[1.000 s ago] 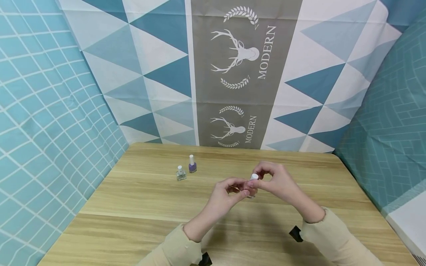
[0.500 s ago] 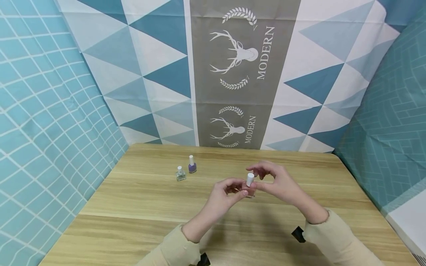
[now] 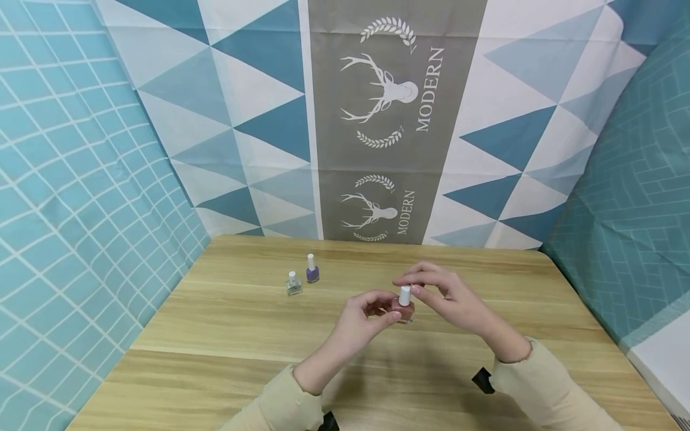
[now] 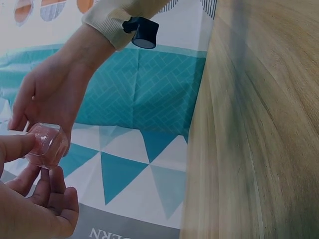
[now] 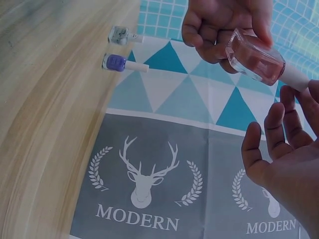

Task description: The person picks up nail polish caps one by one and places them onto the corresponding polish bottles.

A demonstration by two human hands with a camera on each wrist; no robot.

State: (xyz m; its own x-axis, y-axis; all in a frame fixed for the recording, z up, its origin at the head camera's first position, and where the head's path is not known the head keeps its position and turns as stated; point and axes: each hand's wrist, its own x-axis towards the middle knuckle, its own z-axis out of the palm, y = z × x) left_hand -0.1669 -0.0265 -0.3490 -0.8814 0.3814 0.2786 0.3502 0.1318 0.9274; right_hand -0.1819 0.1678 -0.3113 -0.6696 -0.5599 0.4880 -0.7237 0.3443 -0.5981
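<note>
A pink nail polish bottle (image 3: 403, 310) with a white cap (image 3: 405, 295) is held above the table. My left hand (image 3: 363, 317) grips its glass body between thumb and fingers; in the left wrist view the pink glass base (image 4: 47, 144) faces the camera. Around the cap is my right hand (image 3: 450, 296), thumb and index finger pinching it from the far and right sides. In the right wrist view the other right-hand fingers (image 5: 271, 134) stay loosely bent, away from the glass. Part of the cap is hidden there by the fingers.
Toward the back left of the wooden table (image 3: 215, 335) stand two more nail polish bottles, one purple (image 3: 312, 273) with a tall white cap, one clear (image 3: 293, 285). Patterned cloth (image 3: 372, 120) hangs behind the table's far edge.
My right fingers have shifted up and to the left around the cap, so more of it shows. The bottle has moved slightly left in my left hand's grip.
</note>
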